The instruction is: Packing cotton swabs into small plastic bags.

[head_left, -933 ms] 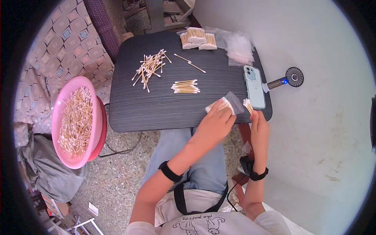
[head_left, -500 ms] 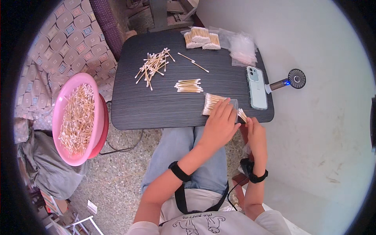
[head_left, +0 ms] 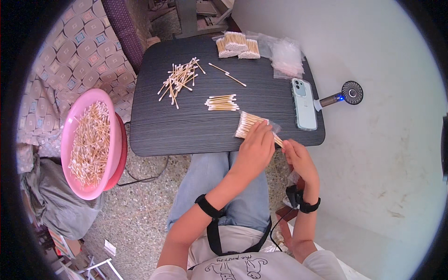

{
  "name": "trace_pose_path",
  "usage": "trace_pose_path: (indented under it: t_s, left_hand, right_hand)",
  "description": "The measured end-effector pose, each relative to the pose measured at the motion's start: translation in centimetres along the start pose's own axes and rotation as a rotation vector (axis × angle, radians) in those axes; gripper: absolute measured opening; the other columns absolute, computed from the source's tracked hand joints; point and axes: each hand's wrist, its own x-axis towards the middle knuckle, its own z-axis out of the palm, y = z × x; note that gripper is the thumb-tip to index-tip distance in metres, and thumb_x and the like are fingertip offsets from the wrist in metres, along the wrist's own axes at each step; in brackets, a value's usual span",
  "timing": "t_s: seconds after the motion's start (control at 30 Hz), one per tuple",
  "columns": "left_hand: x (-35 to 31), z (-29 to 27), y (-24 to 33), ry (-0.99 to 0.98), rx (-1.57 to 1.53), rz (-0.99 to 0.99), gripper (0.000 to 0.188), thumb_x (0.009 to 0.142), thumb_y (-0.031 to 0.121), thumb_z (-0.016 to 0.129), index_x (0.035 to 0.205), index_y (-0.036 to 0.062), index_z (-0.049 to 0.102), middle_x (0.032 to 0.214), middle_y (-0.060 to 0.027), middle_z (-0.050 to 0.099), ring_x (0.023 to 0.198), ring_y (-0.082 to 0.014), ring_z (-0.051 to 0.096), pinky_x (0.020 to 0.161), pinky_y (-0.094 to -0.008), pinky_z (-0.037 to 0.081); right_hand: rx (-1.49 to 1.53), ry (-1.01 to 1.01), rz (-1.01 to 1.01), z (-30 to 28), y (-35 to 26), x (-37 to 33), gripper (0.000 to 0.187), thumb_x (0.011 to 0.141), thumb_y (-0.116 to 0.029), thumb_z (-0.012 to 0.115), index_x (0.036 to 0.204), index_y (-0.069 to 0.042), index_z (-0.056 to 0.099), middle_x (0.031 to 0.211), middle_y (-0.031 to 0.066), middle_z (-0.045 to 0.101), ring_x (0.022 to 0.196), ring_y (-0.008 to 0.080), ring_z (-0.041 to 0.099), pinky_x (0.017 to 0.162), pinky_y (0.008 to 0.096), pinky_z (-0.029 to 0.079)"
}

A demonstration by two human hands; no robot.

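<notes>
Near the front right edge of the table lies a clear plastic bag of cotton swabs (head_left: 245,125), tilted a little. My left hand (head_left: 256,147) holds it down, fingers closed over its right part and hiding its mouth. My right hand (head_left: 301,162) pinches a few cotton swabs (head_left: 278,141) by their near ends; their far ends reach the bag's right side, under my left fingers. How far they go in is hidden. Just behind the bag sits a neat row of cotton swabs (head_left: 221,102).
Loose cotton swabs (head_left: 179,79) lie heaped at the table's (head_left: 182,133) back left, with a few strays beside them. Filled bags (head_left: 236,43) and empty plastic bags (head_left: 287,58) are at the back. A phone (head_left: 305,105) and small fan (head_left: 351,93) stand right; a pink basin (head_left: 70,154) of swabs stands left.
My right hand has brought its swabs up and left against the bag's right side. My left hand has shifted slightly left, and the bag is turned a little more.
</notes>
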Motion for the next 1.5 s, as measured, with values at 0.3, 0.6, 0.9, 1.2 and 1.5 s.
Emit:
trace_pose_path:
  t_s: [0.3, 0.6, 0.9, 1.2, 1.5]
  left_hand:
    - [-0.7, -0.4, -1.0, -0.120, 0.101, 0.166, 0.017, 0.088, 0.007, 0.055, 0.098, -0.0057, 0.050, 0.118, -0.0208, 0.057, 0.117, -0.0362, 0.052, 0.105, -0.0453, 0.038]
    - [-1.0, -1.0, -0.8, -0.155, -0.041, 0.073, 0.013, 0.089, 0.004, 0.053, 0.097, -0.0048, 0.047, 0.131, -0.0196, 0.049, 0.121, -0.0376, 0.048, 0.106, -0.0435, 0.038]
    - [-1.3, -0.8, -1.4, -0.144, -0.128, 0.142, 0.014, 0.091, 0.002, 0.049, 0.104, -0.0023, 0.042, 0.137, -0.0172, 0.046, 0.128, -0.0375, 0.042, 0.109, -0.0496, 0.031]
    - [-0.5, -2.7, -0.1, -0.178, -0.035, 0.068, 0.038, 0.088, -0.001, 0.050, 0.125, -0.0028, 0.041, 0.141, -0.0165, 0.042, 0.136, -0.0343, 0.032, 0.110, -0.0513, 0.027]
    - [-1.4, -3.8, -2.7, -0.180, 0.060, -0.040, 0.053, 0.079, -0.010, 0.049, 0.131, -0.0014, 0.046, 0.144, -0.0174, 0.038, 0.136, -0.0350, 0.032, 0.111, -0.0461, 0.028]
  right_hand:
    - [-0.193, 0.091, -0.089, 0.2, -2.0, -0.2, 0.038, 0.098, -0.028, 0.048, 0.080, 0.005, 0.052, 0.063, 0.0147, 0.052, 0.055, 0.0185, 0.046, 0.056, 0.0347, 0.040]
    - [0.090, -0.124, -0.055, -0.2, -2.2, -0.1, 0.037, 0.100, -0.030, 0.045, 0.078, -0.001, 0.052, 0.063, -0.0022, 0.041, 0.057, 0.0068, 0.037, 0.051, 0.0254, 0.033]
    - [0.024, -0.164, -0.122, 0.7, -1.0, 0.5, 0.036, 0.100, -0.029, 0.044, 0.082, 0.002, 0.051, 0.064, 0.0038, 0.048, 0.059, 0.0132, 0.044, 0.054, 0.0294, 0.037]
    - [-0.269, 0.124, -0.257, 1.9, -3.1, -0.5, 0.032, 0.098, -0.024, 0.046, 0.088, 0.005, 0.055, 0.078, 0.0258, 0.059, 0.073, 0.0443, 0.056, 0.063, 0.0440, 0.044]
    - [-0.182, 0.024, -0.212, 1.9, -3.3, 0.1, 0.032, 0.099, -0.025, 0.045, 0.090, 0.005, 0.055, 0.076, 0.0228, 0.060, 0.074, 0.0422, 0.058, 0.063, 0.0411, 0.044]
